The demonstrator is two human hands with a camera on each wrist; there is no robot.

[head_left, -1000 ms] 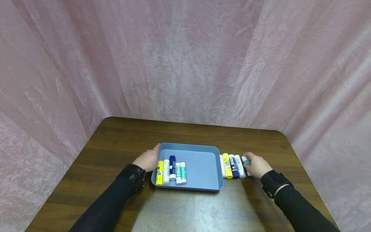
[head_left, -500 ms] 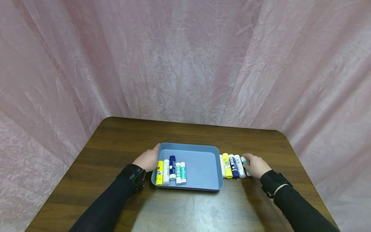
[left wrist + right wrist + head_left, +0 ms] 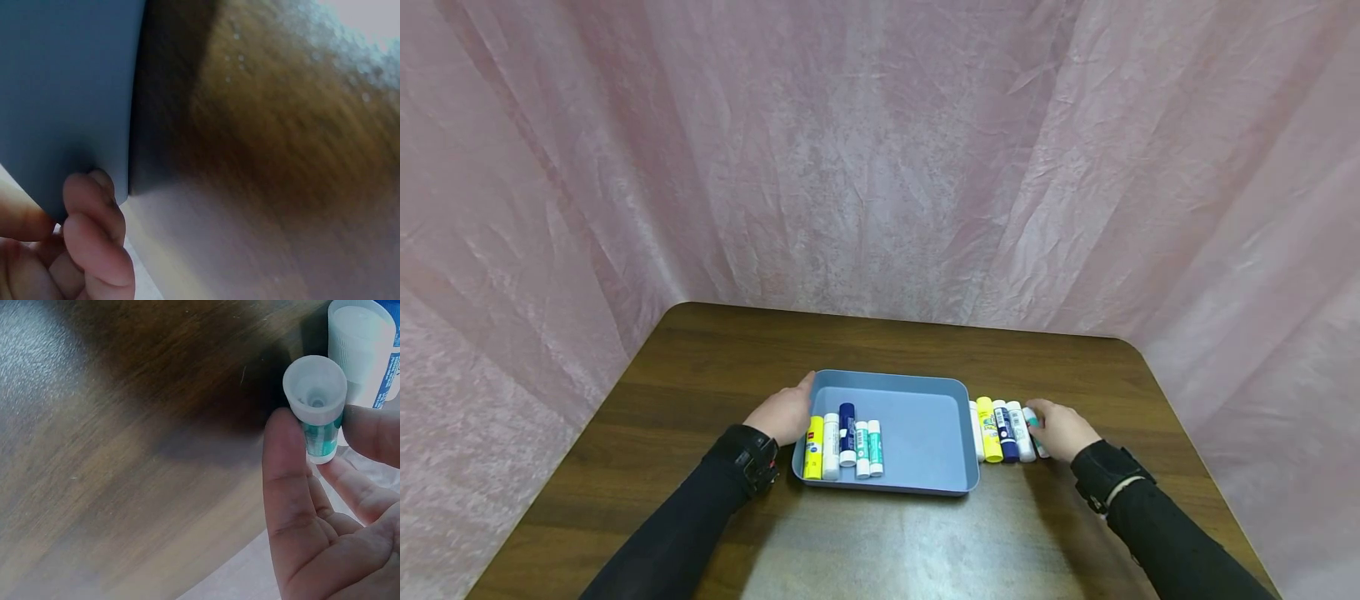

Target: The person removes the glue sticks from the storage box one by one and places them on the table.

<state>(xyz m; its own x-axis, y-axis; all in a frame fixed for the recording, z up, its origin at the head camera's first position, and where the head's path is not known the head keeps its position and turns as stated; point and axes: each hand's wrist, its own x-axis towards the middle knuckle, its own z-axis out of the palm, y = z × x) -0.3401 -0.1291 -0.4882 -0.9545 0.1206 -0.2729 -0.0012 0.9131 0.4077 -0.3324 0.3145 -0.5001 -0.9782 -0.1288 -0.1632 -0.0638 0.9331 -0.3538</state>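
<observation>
A blue-grey tray (image 3: 922,433) lies on the wooden table. At its left end, my left hand (image 3: 781,414) grips the side; the left wrist view shows bent fingers (image 3: 94,231) against the tray's outer wall. Several glue sticks lie side by side in the tray's left part, among them a yellow glue stick (image 3: 813,447) and a navy one (image 3: 847,434). My right hand (image 3: 1062,429) pinches a small white-and-green glue stick (image 3: 322,434) between thumb and fingers, at the right end of a row outside the tray. A larger white glue stick (image 3: 360,353) stands beside it in the right wrist view.
Right of the tray, the row also has another yellow glue stick (image 3: 989,429) and another navy one (image 3: 1006,431), close against the tray's right wall. A pink curtain (image 3: 880,167) hangs behind the table (image 3: 880,542).
My right hand has shifted slightly left, bringing the small green-labelled glue stick closer against the white one in the row. The left hand and tray stay nearly still.
</observation>
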